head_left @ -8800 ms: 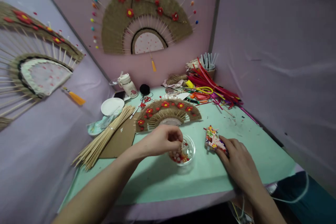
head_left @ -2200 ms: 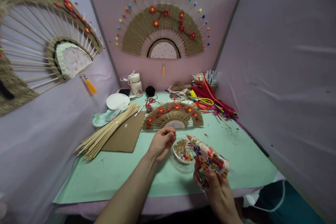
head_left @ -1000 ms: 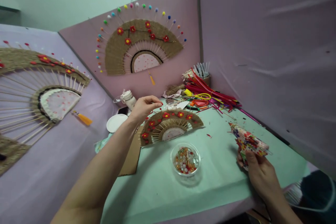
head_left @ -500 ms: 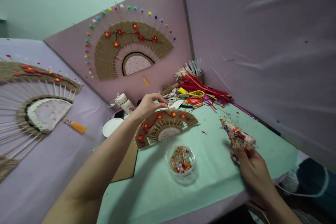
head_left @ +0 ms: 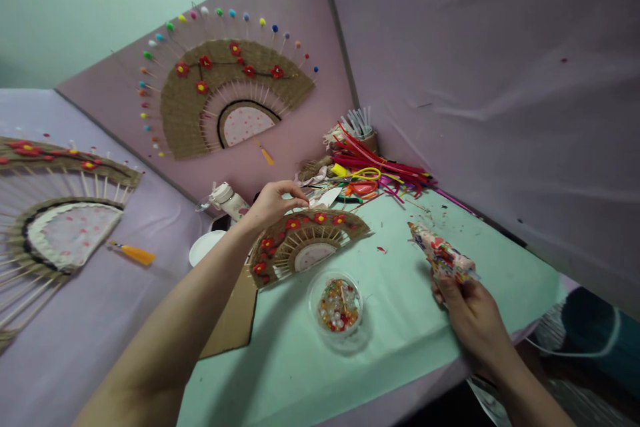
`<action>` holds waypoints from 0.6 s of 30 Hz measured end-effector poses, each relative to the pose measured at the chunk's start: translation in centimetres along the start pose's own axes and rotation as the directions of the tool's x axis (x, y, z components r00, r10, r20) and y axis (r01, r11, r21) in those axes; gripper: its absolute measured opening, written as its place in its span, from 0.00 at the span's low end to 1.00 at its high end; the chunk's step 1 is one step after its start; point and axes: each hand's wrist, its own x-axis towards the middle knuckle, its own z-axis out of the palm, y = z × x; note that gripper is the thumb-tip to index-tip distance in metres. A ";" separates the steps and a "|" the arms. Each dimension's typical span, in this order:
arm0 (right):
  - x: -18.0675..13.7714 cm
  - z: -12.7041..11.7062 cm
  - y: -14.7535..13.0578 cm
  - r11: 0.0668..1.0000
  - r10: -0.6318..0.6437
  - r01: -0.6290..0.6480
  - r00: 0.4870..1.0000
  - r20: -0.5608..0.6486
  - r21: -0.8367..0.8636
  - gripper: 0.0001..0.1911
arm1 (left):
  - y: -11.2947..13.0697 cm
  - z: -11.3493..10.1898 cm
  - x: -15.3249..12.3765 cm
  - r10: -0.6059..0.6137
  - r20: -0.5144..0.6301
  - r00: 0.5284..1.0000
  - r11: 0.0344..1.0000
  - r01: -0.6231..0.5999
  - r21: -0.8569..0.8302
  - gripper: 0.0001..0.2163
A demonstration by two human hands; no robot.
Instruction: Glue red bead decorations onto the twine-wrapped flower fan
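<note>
My left hand (head_left: 274, 202) reaches over the top edge of a small burlap fan (head_left: 305, 240) with red flowers that lies on the green table. Its fingers are pinched together at the fan's rim; what they hold is too small to make out. My right hand (head_left: 467, 310) grips a flower-patterned glue gun (head_left: 441, 253), nozzle pointing up and left, above the table's right side. A clear bowl of coloured beads (head_left: 338, 305) sits between my hands.
Red sticks, scissors and a cup of glue sticks (head_left: 373, 163) crowd the back corner. A white bottle (head_left: 227, 198), a white plate (head_left: 205, 247) and brown cardboard (head_left: 233, 320) lie at the left. Larger fans (head_left: 227, 90) hang on the purple walls.
My left hand left the bead bowl and moved to the fan's top edge. My right hand lifted the glue gun off the table, then carried it out to the right.
</note>
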 end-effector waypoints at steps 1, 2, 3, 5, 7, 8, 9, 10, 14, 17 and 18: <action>0.0 0.0 -0.3 1.000 -0.003 0.003 1.000 -0.002 -0.001 0.25 | 0.0 0.0 0.0 -0.004 0.001 1.000 1.000 0.004 0.005 0.07; 0.1 0.0 -0.5 1.000 -0.007 0.007 1.000 -0.004 -0.004 0.25 | -0.1 0.0 0.0 -0.005 0.004 1.000 1.000 0.005 0.011 0.07; 0.1 -0.1 -0.7 1.000 -0.010 0.010 1.000 -0.008 -0.008 0.26 | -0.1 0.0 0.1 -0.002 0.006 1.000 1.000 0.002 0.018 0.07; 0.1 -0.1 -1.0 1.000 -0.009 0.009 1.000 -0.001 -0.014 0.26 | -0.2 0.0 0.1 0.008 0.013 1.000 1.000 -0.009 0.029 0.07; 0.1 -0.1 -1.0 1.000 -0.001 0.001 1.000 0.010 0.000 0.26 | -0.2 0.0 0.1 0.018 0.019 1.000 0.999 -0.019 0.033 0.07; 0.1 -0.1 -1.0 1.000 0.006 -0.006 1.000 0.012 0.012 0.26 | -0.2 0.0 0.1 0.022 0.023 0.999 0.999 -0.023 0.034 0.07; 0.1 -0.1 -0.9 1.000 0.013 -0.014 1.000 0.012 0.022 0.25 | -0.2 0.0 0.1 0.026 0.025 0.999 0.999 -0.027 0.034 0.07; 0.1 -0.1 -0.9 0.999 0.019 -0.020 1.000 0.010 0.029 0.25 | -0.2 0.0 0.1 0.028 0.028 0.999 0.999 -0.029 0.035 0.08; 0.1 -0.1 -0.6 0.998 0.023 -0.023 1.000 0.003 0.052 0.25 | -0.1 -0.1 0.2 0.033 0.029 0.999 0.998 -0.035 0.049 0.09; 0.1 -0.1 -0.5 0.998 0.017 -0.017 1.000 0.012 0.060 0.24 | 0.0 -0.1 0.3 0.048 0.040 0.998 0.996 -0.050 0.073 0.09; 0.1 -0.1 -0.4 0.998 0.016 -0.016 1.000 0.012 0.055 0.24 | 0.0 -0.1 0.4 0.055 0.045 0.997 0.995 -0.058 0.082 0.09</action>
